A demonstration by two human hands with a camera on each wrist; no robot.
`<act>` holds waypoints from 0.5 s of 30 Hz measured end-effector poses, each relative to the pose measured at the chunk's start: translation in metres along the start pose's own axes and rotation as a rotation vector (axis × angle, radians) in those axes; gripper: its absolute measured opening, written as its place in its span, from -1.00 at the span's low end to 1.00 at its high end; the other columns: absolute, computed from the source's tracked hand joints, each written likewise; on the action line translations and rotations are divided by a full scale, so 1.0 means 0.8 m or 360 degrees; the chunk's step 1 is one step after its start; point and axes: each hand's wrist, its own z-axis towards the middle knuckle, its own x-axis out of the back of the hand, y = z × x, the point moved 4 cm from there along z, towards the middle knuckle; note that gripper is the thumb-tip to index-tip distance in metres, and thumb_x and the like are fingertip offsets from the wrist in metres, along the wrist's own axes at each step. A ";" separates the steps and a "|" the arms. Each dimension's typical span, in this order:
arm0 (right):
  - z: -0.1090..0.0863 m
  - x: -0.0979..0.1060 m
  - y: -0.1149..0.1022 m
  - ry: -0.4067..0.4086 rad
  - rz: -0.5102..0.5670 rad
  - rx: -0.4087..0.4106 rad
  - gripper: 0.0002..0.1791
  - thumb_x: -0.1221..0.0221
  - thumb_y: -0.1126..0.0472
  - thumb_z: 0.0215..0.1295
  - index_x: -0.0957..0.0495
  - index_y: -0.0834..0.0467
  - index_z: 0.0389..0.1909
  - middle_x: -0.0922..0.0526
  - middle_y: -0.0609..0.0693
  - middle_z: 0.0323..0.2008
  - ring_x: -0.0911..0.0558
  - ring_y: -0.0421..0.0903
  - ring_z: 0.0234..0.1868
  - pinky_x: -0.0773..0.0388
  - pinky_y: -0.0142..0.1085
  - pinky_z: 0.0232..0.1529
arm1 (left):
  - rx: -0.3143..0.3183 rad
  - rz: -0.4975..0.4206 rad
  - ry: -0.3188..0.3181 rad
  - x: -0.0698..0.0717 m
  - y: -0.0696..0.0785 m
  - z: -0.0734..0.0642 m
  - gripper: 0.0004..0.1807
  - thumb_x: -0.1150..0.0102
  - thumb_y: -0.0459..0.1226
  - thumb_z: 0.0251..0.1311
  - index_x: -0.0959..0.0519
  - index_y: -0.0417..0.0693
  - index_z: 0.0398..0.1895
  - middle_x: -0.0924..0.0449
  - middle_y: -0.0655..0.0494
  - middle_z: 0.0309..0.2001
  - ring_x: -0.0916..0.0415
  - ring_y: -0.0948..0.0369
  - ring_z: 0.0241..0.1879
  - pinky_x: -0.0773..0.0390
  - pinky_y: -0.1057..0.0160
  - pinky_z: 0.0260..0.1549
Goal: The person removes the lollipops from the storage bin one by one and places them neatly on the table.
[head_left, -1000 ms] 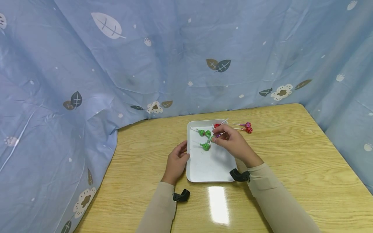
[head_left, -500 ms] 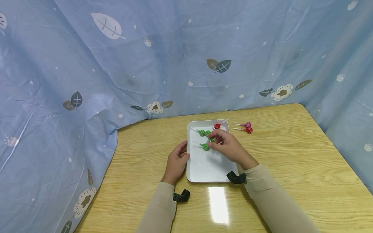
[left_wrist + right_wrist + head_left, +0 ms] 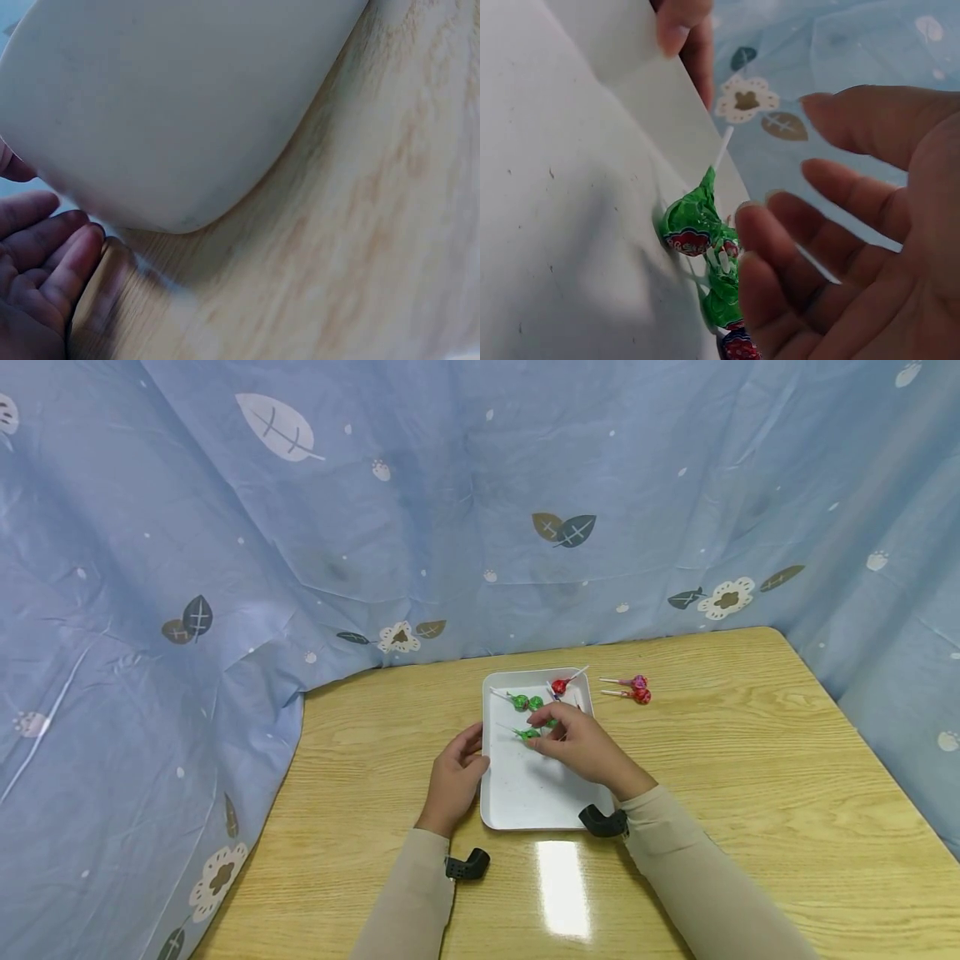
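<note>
A white tray (image 3: pixel 521 793) holds several wrapped lollipops. My left hand (image 3: pixel 452 781) holds its left side, thumb over the rim and fingers along the outside wall. Over the tray is my right hand (image 3: pixel 581 745), thumb and fingers spread apart, nothing between them in the right wrist view. Just beside its fingertips lies a green lollipop (image 3: pixel 690 221), stick pointing to the left wall. Another green lollipop (image 3: pixel 724 296) lies by it, partly behind the fingers. Farther back are a green lollipop (image 3: pixel 519 702) and a red lollipop (image 3: pixel 560 687), whose stick crosses the rim.
On the wooden table (image 3: pixel 750 760), right of the tray, lie a purple lollipop (image 3: pixel 638 682) and a red lollipop (image 3: pixel 641 696), sticks towards the tray. A blue patterned curtain (image 3: pixel 465 527) hangs along the table's back and sides.
My right hand has moved left and towards me over the tray, from the purple and green lollipops to the nearest green one. A green lollipop now lies nearer that one. The left hand stays put.
</note>
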 end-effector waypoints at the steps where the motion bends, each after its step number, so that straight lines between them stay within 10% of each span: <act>1: 0.000 0.000 0.001 -0.0012 -0.0008 -0.0004 -0.63 -0.42 0.24 0.45 -0.66 0.27 0.19 -0.69 0.20 0.14 -0.66 0.00 -0.18 -0.59 -0.05 -0.18 | 0.0000 0.0000 -0.0001 0.000 0.000 0.000 -0.39 -0.16 -0.44 0.44 -0.49 -0.14 0.56 -0.65 -0.04 0.29 -0.66 0.04 0.18 -0.67 0.04 0.13; 15: 0.000 -0.005 0.012 -0.0119 -0.0129 -0.0010 -0.63 -0.45 0.23 0.44 -0.67 0.24 0.19 -0.64 0.16 0.17 -0.65 -0.02 -0.15 -0.60 -0.09 -0.14 | -0.0002 -0.0024 -0.0016 -0.001 0.000 0.000 -0.39 -0.14 -0.44 0.45 -0.48 -0.16 0.57 -0.64 -0.05 0.31 -0.65 0.04 0.21 -0.67 0.11 0.11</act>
